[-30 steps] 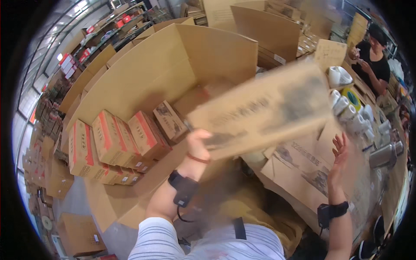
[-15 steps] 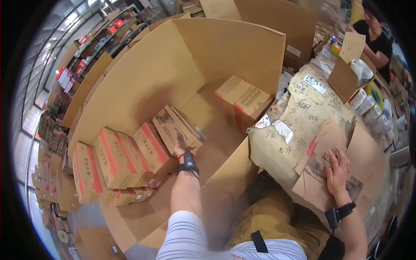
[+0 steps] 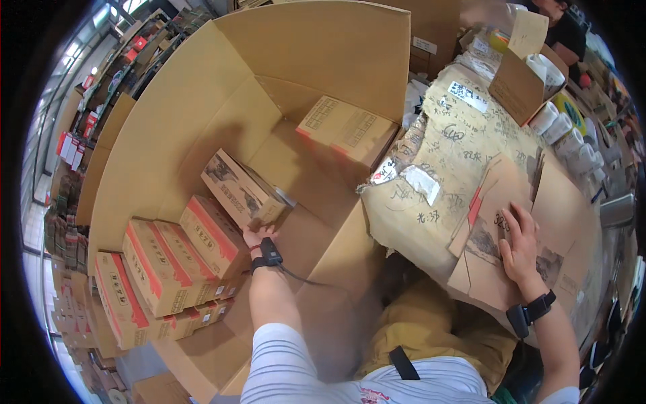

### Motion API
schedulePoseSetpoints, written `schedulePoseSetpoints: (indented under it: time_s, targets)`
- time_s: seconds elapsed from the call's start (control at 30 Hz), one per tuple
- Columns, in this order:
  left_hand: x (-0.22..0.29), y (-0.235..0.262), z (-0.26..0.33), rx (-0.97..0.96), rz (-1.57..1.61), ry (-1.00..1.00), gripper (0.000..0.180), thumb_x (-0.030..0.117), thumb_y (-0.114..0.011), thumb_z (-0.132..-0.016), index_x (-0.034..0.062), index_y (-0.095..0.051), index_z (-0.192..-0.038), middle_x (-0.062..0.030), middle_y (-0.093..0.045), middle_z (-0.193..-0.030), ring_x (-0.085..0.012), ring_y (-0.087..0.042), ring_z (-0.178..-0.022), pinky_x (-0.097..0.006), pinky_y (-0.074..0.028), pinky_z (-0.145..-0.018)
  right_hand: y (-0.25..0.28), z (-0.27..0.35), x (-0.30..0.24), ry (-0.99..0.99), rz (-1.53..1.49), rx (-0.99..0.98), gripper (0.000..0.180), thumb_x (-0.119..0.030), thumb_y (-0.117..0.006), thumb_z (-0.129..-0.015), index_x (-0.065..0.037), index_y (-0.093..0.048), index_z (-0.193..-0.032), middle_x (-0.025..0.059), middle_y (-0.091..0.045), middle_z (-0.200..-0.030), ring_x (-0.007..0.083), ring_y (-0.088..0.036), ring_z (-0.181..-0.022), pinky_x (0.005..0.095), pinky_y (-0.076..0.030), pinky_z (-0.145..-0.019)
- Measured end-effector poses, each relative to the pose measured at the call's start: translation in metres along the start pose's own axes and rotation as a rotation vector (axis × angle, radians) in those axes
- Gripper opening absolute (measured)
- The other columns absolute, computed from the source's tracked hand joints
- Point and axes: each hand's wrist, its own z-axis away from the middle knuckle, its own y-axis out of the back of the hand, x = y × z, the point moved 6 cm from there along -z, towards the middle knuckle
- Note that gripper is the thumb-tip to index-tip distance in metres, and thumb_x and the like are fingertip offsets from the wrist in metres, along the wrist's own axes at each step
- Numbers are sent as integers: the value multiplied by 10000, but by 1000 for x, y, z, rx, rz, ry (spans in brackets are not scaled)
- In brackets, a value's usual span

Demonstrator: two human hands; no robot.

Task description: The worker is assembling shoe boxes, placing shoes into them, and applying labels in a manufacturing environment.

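My left hand [image 3: 260, 237] reaches into a large open cardboard carton [image 3: 161, 128]. Its fingers are apart at the near end of a brown box [image 3: 237, 187] with a dark printed picture, which lies at a slant; whether they still touch it is hard to tell. Beside that box, to the left, stand several brown-and-red boxes [image 3: 185, 249] in a row, with more beneath them. On the right, my right hand [image 3: 519, 249] lies with spread fingers on a folded flat cardboard box [image 3: 481, 259], which rests on a worn, paper-covered table [image 3: 457, 155].
Another brown box [image 3: 350, 124] sits in the carton's far right corner. White rolls [image 3: 568, 141] and a small open box [image 3: 517, 91] line the table's far right side. A person [image 3: 565, 34] is at the back right. Loaded shelves [image 3: 128, 64] run along the left.
The left hand's fingers have come off the slanted box's printed face to its near end. The whole view has shifted a little. My right hand stays on the flat cardboard.
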Motion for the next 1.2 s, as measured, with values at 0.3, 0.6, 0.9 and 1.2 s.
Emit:
schedulePoseSetpoints:
  time_s: [0.3, 0.6, 0.9, 1.2]
  targets:
    - [-9, -133, 130, -157, -584, -823, 593, 388, -473, -911, 12, -370, -1357, -145, -429, -1358, -282, -425, -1229, -366, -319, -1031, 9, 6, 5, -41, -58, 66, 533, -239, -627, -733, -115, -509, -1238, 150, -440, -1280, 317, -414, -1173, 446, -295, -1001]
    - [-285, -172, 440, -1618, -1837, -945, 1215, 240, -890, -397, 100, -259, -1426, -228, -91, -1479, -374, -137, -1368, -459, -191, -1103, 45, 65, 56, -228, -565, 563, 411, -194, -635, -797, -89, -528, -1179, 142, -475, -1214, 327, -455, -1142, 410, -378, -945]
    - [-303, -163, 426, -1298, -1527, -1111, 763, 110, -748, -673, 42, -396, -1346, -203, -355, -1406, -386, -260, -1334, -458, -227, -1088, 89, 268, 144, -783, -137, 620, 466, -208, -711, -737, -66, -585, -1162, 232, -425, -1318, 352, -438, -1217, 397, -379, -994]
    - [-260, -223, 511, -1369, -642, -812, 612, 46, -582, -838, 0, -289, -1374, -144, -408, -1352, -256, -402, -1250, -386, -325, -1050, 109, 252, 142, -818, -719, 453, 739, -338, -802, -593, -103, -554, -1249, 257, -217, -1459, 381, -288, -1326, 398, -303, -1055]
